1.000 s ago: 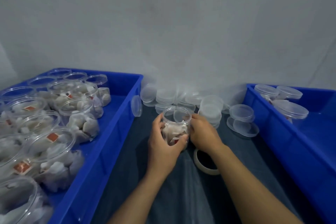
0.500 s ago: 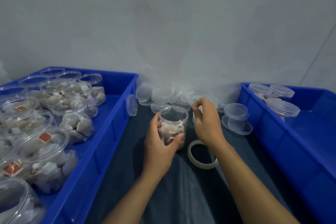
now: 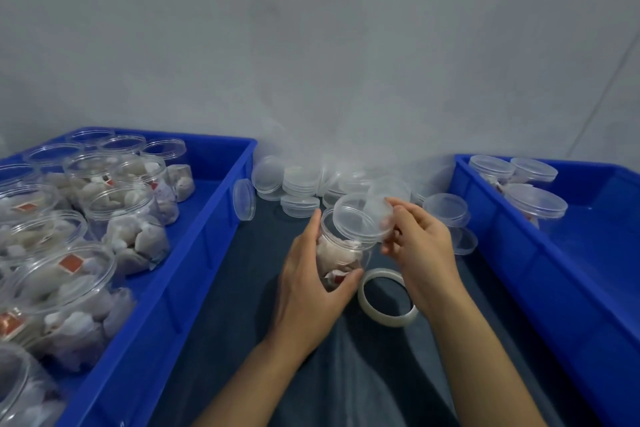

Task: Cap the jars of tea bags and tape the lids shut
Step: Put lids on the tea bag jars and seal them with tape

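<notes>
Centre of frame: the left hand (image 3: 308, 284) wraps round a jar (image 3: 337, 262) of tea bags, apparently to steady it on the dark cloth (image 3: 242, 305). The right hand (image 3: 420, 243) pinches a clear lid (image 3: 362, 218) by its rim, tilted over the jar mouth and not yet seated; judged the capping step. A tape roll (image 3: 386, 298) lies flat just right of the jar, within reach for sealing. Spare lids (image 3: 299, 180) are heaped along the wall at upper centre. The left bin (image 3: 194, 253) holds many open jars (image 3: 128, 222) filled with tea bags, uncapped. The right bin (image 3: 519, 253) holds a few lidded jars (image 3: 535, 199) in its far corner; tape on them cannot be made out.
</notes>
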